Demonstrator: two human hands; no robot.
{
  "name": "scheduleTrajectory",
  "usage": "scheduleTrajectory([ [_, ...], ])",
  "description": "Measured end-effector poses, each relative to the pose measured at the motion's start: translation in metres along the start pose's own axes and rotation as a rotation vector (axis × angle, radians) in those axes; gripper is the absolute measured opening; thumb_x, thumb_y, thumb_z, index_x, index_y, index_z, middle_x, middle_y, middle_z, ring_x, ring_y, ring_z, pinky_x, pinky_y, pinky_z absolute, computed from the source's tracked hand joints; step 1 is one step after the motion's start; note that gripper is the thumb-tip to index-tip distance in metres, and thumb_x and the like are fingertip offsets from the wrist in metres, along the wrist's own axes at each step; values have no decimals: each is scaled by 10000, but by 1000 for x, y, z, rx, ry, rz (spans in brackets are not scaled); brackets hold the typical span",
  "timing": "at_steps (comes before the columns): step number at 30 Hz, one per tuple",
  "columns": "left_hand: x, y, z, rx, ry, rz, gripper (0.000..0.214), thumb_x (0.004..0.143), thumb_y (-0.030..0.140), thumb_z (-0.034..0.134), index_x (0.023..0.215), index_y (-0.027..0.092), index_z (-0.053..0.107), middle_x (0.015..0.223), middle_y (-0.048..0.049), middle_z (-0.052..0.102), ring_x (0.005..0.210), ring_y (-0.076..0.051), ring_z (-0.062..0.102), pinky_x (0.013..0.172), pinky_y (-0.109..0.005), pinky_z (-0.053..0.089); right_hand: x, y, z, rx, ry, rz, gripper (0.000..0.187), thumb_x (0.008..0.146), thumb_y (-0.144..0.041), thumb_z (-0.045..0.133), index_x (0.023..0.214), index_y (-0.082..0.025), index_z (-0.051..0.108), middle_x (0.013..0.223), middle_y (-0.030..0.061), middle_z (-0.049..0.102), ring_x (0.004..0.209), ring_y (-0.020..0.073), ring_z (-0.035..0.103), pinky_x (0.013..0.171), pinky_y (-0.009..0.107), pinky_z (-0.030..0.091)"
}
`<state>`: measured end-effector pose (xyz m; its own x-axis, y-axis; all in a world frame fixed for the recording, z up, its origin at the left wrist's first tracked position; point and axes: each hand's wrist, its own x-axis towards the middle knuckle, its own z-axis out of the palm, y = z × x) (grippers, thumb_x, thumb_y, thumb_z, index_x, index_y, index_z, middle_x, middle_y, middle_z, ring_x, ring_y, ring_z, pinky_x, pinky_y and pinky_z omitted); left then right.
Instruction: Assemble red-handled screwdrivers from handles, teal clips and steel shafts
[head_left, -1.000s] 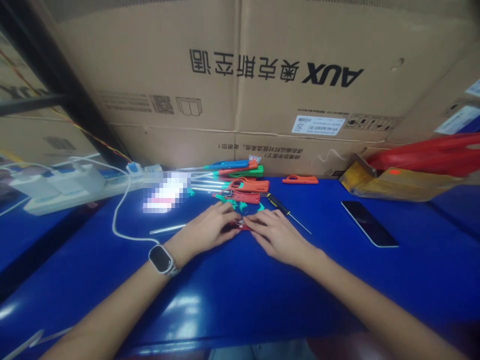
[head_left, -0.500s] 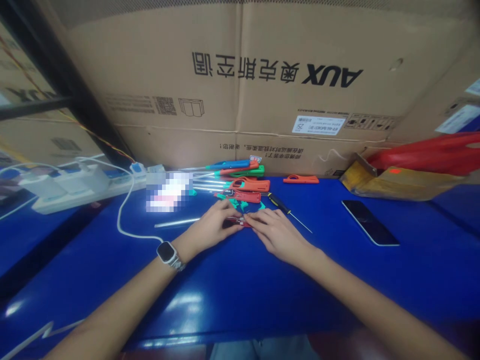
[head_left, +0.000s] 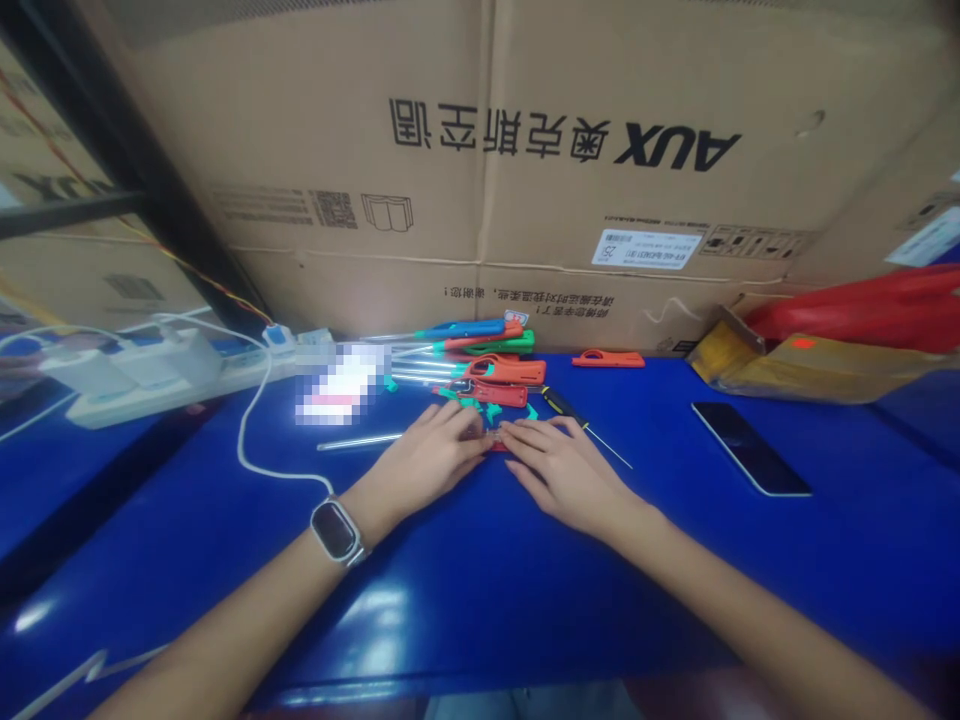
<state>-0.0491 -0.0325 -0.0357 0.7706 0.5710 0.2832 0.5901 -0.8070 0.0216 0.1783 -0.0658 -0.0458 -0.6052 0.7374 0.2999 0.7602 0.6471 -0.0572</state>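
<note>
Under my fingers lies a long-nosed gas lighter with its red handle (head_left: 497,445) mostly covered; its metal tube (head_left: 358,441) sticks out to the left. My left hand (head_left: 420,458), with a watch on the wrist, is closed around the handle's left part. From the other side, the fingertips of my right hand (head_left: 566,470) press together on the handle. Small green plastic pieces (head_left: 492,412) lie just beyond my hands. Behind them is an opened red lighter handle (head_left: 501,394). A black and yellow screwdriver (head_left: 564,407) rests beyond my right hand.
Several stick lighters (head_left: 510,371) are piled at the back, with an orange handle shell (head_left: 609,359) to their right. A phone (head_left: 750,450) and a yellow box (head_left: 795,370) lie right. A power strip (head_left: 135,390) with a white cable (head_left: 244,440) runs left. A big carton (head_left: 540,220) stands behind.
My right thumb has come away from the handle toward me, and my right fingers lie flatter over it. My left hand stays on the lighter. The whole view has shifted slightly.
</note>
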Motion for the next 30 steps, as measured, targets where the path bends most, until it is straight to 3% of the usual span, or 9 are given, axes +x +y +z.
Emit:
scheduleTrajectory([
  [6, 0, 3, 6, 60, -1, 81, 296, 1028, 240, 436, 1085, 159, 715, 1021, -90, 630, 919, -213, 544, 824, -347, 469, 0, 0, -1, 13, -16, 3, 360, 1018, -299, 480, 1329, -180, 617, 1405, 98, 604, 1271, 251, 569, 1009, 455, 404],
  [11, 0, 3, 7, -7, 19, 40, 276, 1019, 213, 456, 992, 170, 727, 974, -75, 641, 899, -198, 560, 800, -334, 462, 0, 1, 0, 18, -4, -4, 355, 1012, -301, 493, 1322, -187, 620, 1398, 102, 610, 1262, 253, 571, 1004, 461, 409],
  [22, 1, 0, 3, -125, -5, 20, 253, 1007, 214, 482, 1063, 217, 729, 1013, -69, 633, 959, -216, 549, 816, -355, 425, -1, 2, 0, 22, 14, 13, 346, 1010, -309, 500, 1305, -194, 639, 1343, 82, 655, 1248, 256, 565, 989, 459, 413],
  [26, -3, -11, -7, -259, 89, -3, 225, 963, 280, 577, 1153, 235, 689, 1052, -57, 625, 1011, -213, 561, 942, -391, 443, -1, 4, 1, -15, 30, 3, 342, 1008, -280, 499, 1309, -194, 638, 1329, 72, 664, 1229, 269, 563, 958, 459, 411],
  [28, -8, -22, -12, -321, 159, -75, 264, 917, 322, 644, 1156, 216, 676, 1104, -68, 613, 1053, -218, 568, 960, -388, 464, 0, 5, 2, -30, 26, -9, 339, 1002, -233, 498, 1308, -197, 640, 1333, 66, 661, 1225, 274, 561, 938, 459, 414],
  [30, -12, -33, -15, -334, 148, -141, 335, 842, 364, 727, 1136, 210, 679, 1141, -77, 605, 1067, -238, 582, 966, -410, 479, 0, 8, 2, -35, 21, -20, 339, 996, -201, 496, 1300, -200, 646, 1334, 59, 660, 1220, 278, 561, 926, 462, 415],
])
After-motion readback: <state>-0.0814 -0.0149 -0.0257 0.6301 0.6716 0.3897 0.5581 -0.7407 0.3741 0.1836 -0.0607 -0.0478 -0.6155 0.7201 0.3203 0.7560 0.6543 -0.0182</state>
